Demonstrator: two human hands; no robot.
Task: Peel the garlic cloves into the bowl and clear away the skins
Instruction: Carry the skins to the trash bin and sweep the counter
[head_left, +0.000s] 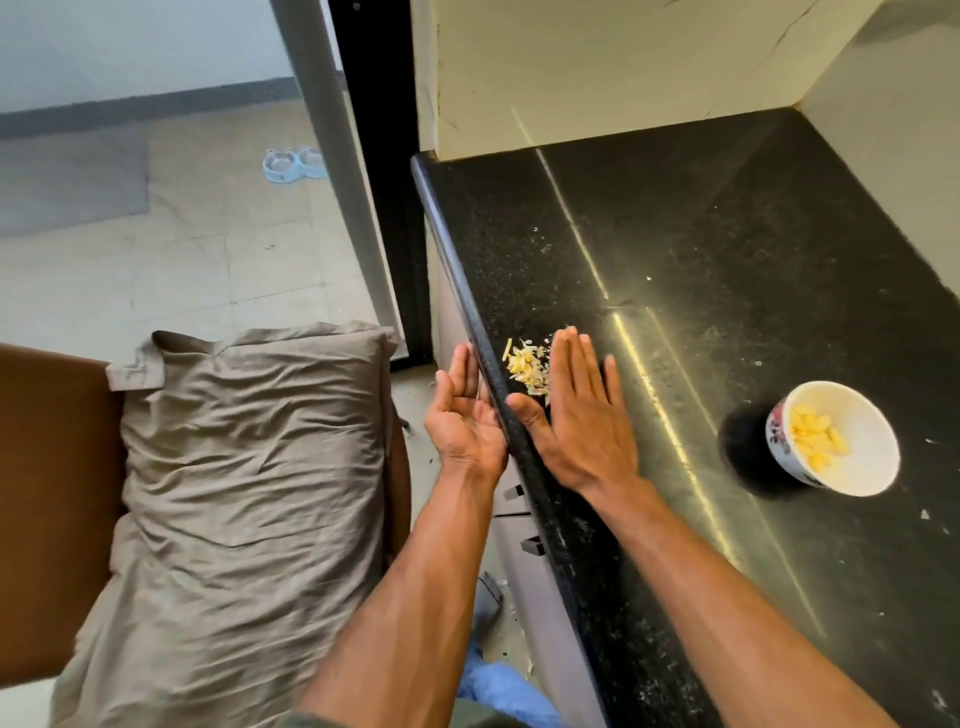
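Garlic skins (527, 368): small pale-yellow pile on the black countertop (701, 270), close to its front-left edge. A few loose flakes lie scattered elsewhere on the top.

Right hand (582, 415): flat, palm down on the countertop, fingers straight and together, pointing away from the person. Its thumb side sits just beside the pile, on the pile's right — thumb tip near the counter edge. Holds nothing.

Left hand (465, 413): off the counter, just beside the edge and lower than the top, palm up, fingers relaxed and slightly cupped. Holds nothing. Pile lies between the two hands, w/ the edge in between.

Bowl (836, 441): white w/ printed pattern outside, stands upright on the countertop well to the right of the hands. Peeled garlic cloves (818, 436) inside — yellow, heaped at the bottom.

Surroundings: pale wall behind the counter; cabinet fronts w/ dark handles below the edge; grey-brown pillow (249, 493) on a brown seat at left; tiled floor w/ a light-blue double pet bowl (293, 162) further off.
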